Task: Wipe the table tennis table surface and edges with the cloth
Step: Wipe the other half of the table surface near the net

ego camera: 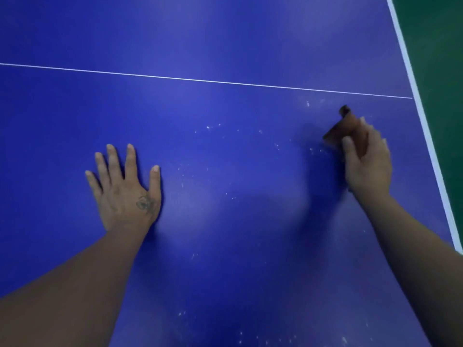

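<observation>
A green floor [441, 71] fills the far right corner and runs down the right side as a narrowing strip. It looks plain and dim, darker toward its near end. No walls, windows or furniture show.

Deep blue table tennis table [225, 33], crossed by a thin white centre line [200, 80] and bordered at the right by a white edge stripe [423, 121]. Scattered pale specks [213, 126] below the centre line. Reddish-brown cloth [350, 126] just left of the edge stripe. Dark green floor [441, 46] beyond it.
</observation>
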Tool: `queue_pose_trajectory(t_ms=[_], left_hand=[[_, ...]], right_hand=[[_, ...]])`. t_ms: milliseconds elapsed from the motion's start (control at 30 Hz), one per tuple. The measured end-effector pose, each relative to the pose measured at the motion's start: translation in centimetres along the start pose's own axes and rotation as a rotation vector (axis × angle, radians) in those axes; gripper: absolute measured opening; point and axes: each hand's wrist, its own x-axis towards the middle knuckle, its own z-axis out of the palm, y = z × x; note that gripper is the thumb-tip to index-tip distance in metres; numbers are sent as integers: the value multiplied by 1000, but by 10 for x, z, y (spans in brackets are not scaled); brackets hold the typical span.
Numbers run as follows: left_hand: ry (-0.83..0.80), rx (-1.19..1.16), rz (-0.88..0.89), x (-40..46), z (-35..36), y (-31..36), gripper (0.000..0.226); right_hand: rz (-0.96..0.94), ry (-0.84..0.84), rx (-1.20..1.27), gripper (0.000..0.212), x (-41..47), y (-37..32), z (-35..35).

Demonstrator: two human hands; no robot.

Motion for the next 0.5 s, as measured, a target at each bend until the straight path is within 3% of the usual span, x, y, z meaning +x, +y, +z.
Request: queue_pose_trajectory(t_ms=[200,367,500], left_hand=[[-2,20,-10,1,-1,3,80],[-31,50,-19,3,-2,2,82],[-31,56,-22,4,0,4,81]], right_hand=[[38,-43,-79,58,81,-2,33],[-19,-132,-224,59,98,-6,64],[5,-138,-317,71,99,-6,72]])
